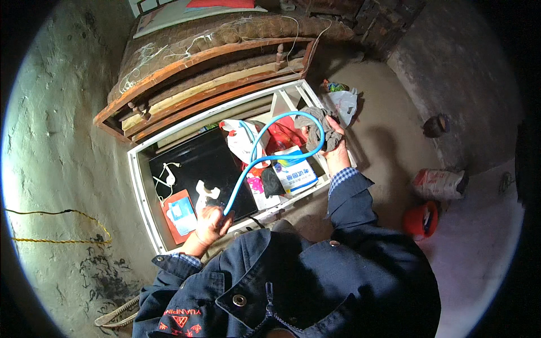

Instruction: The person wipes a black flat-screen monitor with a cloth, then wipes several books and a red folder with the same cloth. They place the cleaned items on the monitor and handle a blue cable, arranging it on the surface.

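Observation:
My left hand (213,226) holds the lower end of a light blue hose (241,179), its fingers closed round it. From there the hose runs up and loops beside my right hand (337,148), which grips a crumpled grey cloth (315,122). Both hands are above an open white-framed case (141,203). Inside it lie a flat black glossy panel (198,160), a white cable with a plug (170,179), a red folder with blue-white papers (182,215), a white plastic bag (243,137), red cloth (285,133), a blue-and-white book (296,173) and a dark cloth bundle (272,182).
A wooden bed frame (203,63) with loose strings stands behind the case. A plastic bag (344,105), a red bucket (422,220), a printed sack (437,184) and a dark pot (435,126) are on the right. A yellow cord (63,241) hangs at the left wall.

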Demonstrator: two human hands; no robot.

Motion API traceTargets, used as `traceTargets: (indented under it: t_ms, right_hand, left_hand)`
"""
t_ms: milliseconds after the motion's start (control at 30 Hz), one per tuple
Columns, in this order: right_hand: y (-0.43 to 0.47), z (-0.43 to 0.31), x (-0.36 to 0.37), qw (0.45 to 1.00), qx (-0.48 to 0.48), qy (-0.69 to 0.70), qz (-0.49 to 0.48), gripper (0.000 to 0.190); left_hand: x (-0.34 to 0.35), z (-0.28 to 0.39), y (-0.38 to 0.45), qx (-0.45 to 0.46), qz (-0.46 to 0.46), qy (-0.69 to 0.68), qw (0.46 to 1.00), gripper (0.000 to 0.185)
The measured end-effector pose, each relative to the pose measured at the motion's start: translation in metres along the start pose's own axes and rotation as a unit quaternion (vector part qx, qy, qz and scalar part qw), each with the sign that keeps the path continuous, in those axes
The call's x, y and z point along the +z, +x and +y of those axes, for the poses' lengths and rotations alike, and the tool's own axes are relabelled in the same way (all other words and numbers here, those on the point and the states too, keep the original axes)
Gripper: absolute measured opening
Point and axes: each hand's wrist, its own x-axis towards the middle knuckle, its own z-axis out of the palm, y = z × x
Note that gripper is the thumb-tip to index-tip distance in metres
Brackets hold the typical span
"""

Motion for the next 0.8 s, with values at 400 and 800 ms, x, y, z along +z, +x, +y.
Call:
traceTargets:
  t_ms: [400,800]
  right_hand:
    - [-0.049,0.077,0.074,0.999,-0.011,-0.026,0.023,0.018]
    - [-0.058,0.131,0.053,0.935,-0.146,-0.322,-0.033,0.038]
  left_hand:
    - [-0.01,-0.037,0.011,-0.165,0.059,0.051,0.983,0.053]
    - [0.07,0.025,0.094,-0.226,0.097,-0.19,0.95,0.022]
